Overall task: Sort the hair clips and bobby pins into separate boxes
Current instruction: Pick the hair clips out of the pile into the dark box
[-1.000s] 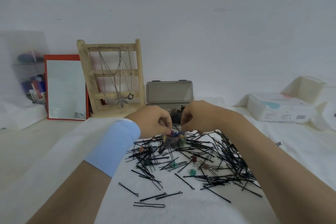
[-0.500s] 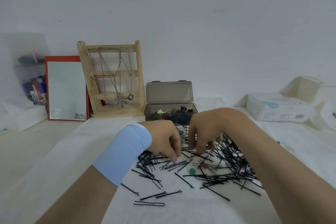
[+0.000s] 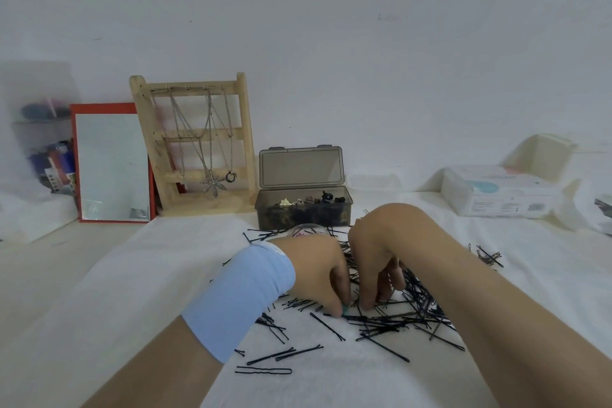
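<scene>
While picking clips from the bobby pin pile [image 3: 402, 321], left hand [image 3: 314, 270] pinches a teal hair clip [image 3: 345, 310]; right hand [image 3: 376, 242] curled, grip unclear. Next: carry to the dark box [image 3: 303, 215], 12 o'clock.

The left hand [image 3: 318, 275] covers most of a teal clip [image 3: 345, 310]. Only a sliver shows at its fingertips, and whether they pinch it cannot be told. The right hand [image 3: 374, 258] has its fingertips buried among the pins [image 3: 390, 325], so its hold is unreadable. Both forearms run off the bottom edge, and the right one hides the pile's right side. A clear round tub [image 3: 306, 229] peeks out behind the left hand, its contents unclear. Items in the box [image 3: 303, 212] are too small to name. The organizer [image 3: 43, 149] at far left is blurred. An object [image 3: 604, 205] is cut by the right edge.
</scene>
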Available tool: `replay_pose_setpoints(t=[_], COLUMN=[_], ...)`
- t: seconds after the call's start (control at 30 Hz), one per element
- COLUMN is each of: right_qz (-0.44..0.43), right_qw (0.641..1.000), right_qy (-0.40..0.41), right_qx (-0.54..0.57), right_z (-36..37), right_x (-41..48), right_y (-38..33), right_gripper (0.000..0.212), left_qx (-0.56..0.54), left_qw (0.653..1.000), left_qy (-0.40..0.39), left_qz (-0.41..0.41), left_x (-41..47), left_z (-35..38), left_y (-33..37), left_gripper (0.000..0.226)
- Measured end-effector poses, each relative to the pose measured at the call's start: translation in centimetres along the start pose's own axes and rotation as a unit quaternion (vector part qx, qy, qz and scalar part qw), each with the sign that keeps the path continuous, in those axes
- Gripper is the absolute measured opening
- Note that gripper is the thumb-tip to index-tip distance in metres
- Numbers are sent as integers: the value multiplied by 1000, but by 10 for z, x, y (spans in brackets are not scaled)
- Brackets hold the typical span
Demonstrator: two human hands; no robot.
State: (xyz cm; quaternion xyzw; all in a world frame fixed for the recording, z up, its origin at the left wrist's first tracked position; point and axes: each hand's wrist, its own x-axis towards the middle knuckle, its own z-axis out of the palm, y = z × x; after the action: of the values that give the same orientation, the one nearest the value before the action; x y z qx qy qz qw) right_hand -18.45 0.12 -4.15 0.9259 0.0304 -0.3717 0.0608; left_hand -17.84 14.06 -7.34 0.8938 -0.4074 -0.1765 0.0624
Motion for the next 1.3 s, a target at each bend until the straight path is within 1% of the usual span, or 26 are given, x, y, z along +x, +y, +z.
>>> replay_pose_setpoints(t=[0.1,0.17,0.23,0.3,0.33,0.37,0.5,0.57,0.63,0.67,0.73,0.8,0.87,0.9,0.97,1.03,1.07,1.13,1.2,1.3], right_qz=[-12,-33,-63,-96,-110,-120,-137,-145,-152,-156,-167,-186,-221,-243,-284,-315,-324,-326,-317,-308], right_qw=[1000,999,995,983,973,963,908,883,873,872,865,851,842,843,858,872,877,885,890,891], right_qy=[2,12,53,120,158,197,346,410,440,442,449,467,469,456,401,352,337,320,317,324], right_qx=[7,32,64,105,124,140,195,175,146,143,148,152,150,147,151,132,113,93,89,84], right_z=[-2,-6,-10,-14,-16,-17,-17,-16,-13,-12,-12,-12,-12,-10,-5,2,6,12,17,18], right_x=[0,-4,-7,-8,-6,-3,12,20,28,31,34,31,25,22,17,17,17,22,28,30], right_y=[2,8,15,20,21,21,10,1,-6,-7,-8,-9,-16,-22,-37,-55,-63,-74,-79,-79], right_gripper=[34,26,25,25,23,20,10,10,14,16,18,16,14,12,9,10,12,14,16,14], left_qx=[-27,-56,-81,-98,-100,-97,-70,-56,-52,-50,-37,-29,-32,-34,-23,1,8,8,0,-27], left_qw=[1000,997,988,970,962,959,960,955,959,964,977,980,979,977,974,969,967,962,958,960], left_qy=[11,49,126,218,247,260,255,273,256,227,141,60,13,-1,-11,1,6,6,3,19], left_qz=[-5,-16,-31,-44,-51,-59,-93,-99,-113,-126,-157,-185,-203,-210,-227,-246,-255,-274,-287,-279], left_x=[-7,-14,-17,-14,-11,-8,-3,-8,-19,-25,-36,-43,-44,-44,-42,-40,-39,-38,-40,-43], left_z=[-11,-23,-30,-28,-25,-21,-13,-19,-29,-34,-39,-39,-35,-33,-32,-32,-32,-31,-31,-32], left_y=[-6,-14,-26,-39,-43,-47,-61,-67,-73,-76,-82,-86,-87,-87,-86,-85,-87,-90,-92,-92], left_gripper=[16,13,11,10,10,10,14,17,17,14,8,6,9,11,10,4,8,12,6,6])
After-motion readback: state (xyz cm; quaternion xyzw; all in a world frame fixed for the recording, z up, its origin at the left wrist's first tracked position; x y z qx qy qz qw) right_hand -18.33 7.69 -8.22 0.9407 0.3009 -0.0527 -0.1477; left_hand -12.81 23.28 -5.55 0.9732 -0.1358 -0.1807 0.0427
